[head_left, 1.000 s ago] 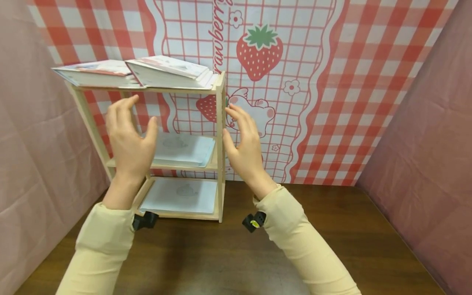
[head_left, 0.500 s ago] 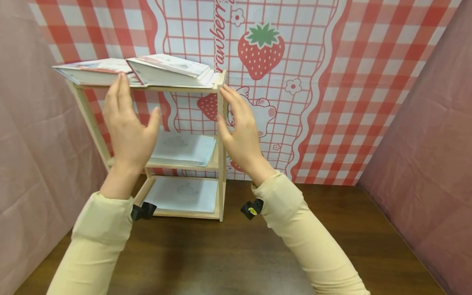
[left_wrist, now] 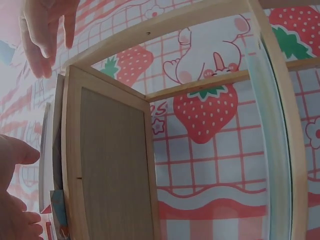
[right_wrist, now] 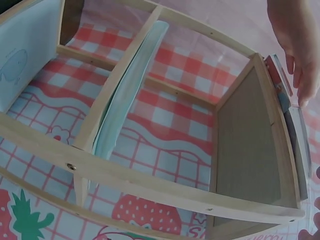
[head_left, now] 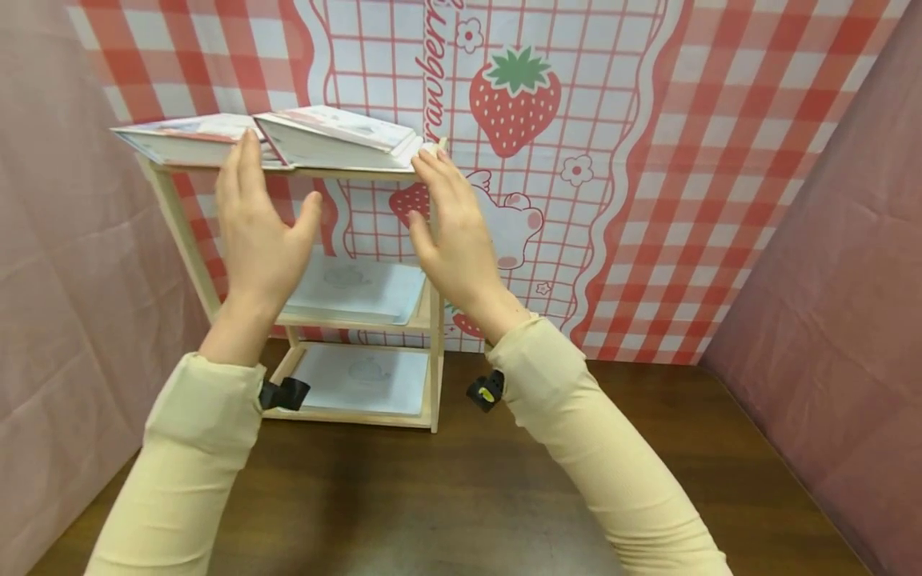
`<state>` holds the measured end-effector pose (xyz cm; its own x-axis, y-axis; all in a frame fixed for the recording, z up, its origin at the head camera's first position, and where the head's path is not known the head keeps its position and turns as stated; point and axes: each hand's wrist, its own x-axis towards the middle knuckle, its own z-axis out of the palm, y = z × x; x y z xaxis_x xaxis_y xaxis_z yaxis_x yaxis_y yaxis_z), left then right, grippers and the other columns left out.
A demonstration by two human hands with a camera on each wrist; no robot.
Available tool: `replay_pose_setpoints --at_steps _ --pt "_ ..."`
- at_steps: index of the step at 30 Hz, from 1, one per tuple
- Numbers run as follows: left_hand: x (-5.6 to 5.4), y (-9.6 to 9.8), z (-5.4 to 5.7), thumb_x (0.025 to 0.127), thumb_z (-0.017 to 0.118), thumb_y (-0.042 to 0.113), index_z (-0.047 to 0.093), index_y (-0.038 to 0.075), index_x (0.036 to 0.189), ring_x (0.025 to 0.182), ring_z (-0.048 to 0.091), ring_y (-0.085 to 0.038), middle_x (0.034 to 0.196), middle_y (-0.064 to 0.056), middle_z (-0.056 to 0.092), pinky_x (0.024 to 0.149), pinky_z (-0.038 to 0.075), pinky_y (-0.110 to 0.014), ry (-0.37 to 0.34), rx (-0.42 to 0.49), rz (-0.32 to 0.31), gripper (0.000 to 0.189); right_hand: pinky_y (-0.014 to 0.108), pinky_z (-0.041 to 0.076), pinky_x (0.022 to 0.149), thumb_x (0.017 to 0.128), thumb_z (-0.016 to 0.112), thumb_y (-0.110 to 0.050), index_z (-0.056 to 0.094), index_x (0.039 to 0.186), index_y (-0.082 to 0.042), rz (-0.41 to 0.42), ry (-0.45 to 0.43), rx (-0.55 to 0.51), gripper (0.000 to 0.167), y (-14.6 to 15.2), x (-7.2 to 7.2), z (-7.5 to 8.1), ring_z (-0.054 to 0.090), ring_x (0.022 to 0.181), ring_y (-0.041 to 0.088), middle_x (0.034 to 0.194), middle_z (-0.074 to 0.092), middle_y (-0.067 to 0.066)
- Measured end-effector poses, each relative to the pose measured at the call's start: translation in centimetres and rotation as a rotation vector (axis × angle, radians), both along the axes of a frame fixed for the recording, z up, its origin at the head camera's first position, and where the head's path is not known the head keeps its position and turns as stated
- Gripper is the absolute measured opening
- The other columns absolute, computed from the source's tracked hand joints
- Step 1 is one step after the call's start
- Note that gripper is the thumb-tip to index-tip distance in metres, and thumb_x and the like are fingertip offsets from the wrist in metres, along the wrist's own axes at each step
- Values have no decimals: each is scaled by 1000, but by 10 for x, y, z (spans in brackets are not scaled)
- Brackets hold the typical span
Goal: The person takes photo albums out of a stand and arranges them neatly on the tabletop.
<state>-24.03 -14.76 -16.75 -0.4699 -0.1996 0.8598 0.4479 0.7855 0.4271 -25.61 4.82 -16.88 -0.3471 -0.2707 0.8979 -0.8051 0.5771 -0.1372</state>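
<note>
A brown worktop [head_left: 403, 512], flanked by pink drapes [head_left: 828, 208] and backed by a red-checked strawberry backdrop [head_left: 735, 160] whose visible lettering [head_left: 435, 72] reads "rawberr", carries a wooden rack [head_left: 435, 384]. Its middle tier bears an upper pale sheet stack [head_left: 353, 292], its bottom tier a lower pale sheet [head_left: 360, 380], each with a faint drawing. The left book [head_left: 198, 148] and right book [head_left: 338, 140] lie on top, the left hand [head_left: 259, 236] and right hand [head_left: 457, 232] before them, fingers fairly straight and thumbs wide; I cannot tell if they touch
</note>
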Motion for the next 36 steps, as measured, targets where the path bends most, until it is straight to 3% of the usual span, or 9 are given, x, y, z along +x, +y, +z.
replay_pose_setpoints --at_steps 3,8,18,22,27,36 --pt "-1 0 3 86 58 28 21 8 144 136 18 -13 147 -6 26 111 8 -23 -37 18 -11 72 22 13 111 84 56 -3 41 132 2 -24 2 24 50 -3 -2 2 25 135 19 138 41 14" --pt "-3 0 10 86 57 30 19 11 145 135 18 -12 147 -4 26 111 8 -23 -88 48 -15 73 20 13 110 87 55 -7 39 134 -1 -89 -68 47 50 -6 0 3 28 134 19 139 40 12" --pt "-7 5 17 85 59 26 31 4 140 129 24 -18 139 -8 42 108 13 -21 -38 97 -2 66 27 17 111 87 54 -13 43 132 -4 -195 -84 93 47 -10 3 8 30 132 21 135 46 8" --pt "-6 7 18 84 60 25 33 5 139 131 21 -16 140 -5 41 107 11 -18 -53 138 -33 65 27 14 111 86 56 -14 45 130 -4 -172 -101 95 47 -10 2 7 27 133 21 135 44 8" --pt "-7 9 19 84 60 23 33 7 140 133 17 -13 142 0 39 106 10 -15 -61 210 -117 64 23 9 111 84 57 -11 46 130 -3 -122 -96 66 47 -9 -2 4 27 133 23 134 45 10" --pt "-1 10 16 83 59 17 34 8 139 133 21 -6 143 -3 35 106 10 -12 -20 300 -210 62 21 14 110 84 58 -7 47 130 -4 -20 -112 -13 47 -7 -2 3 29 132 18 131 46 10"
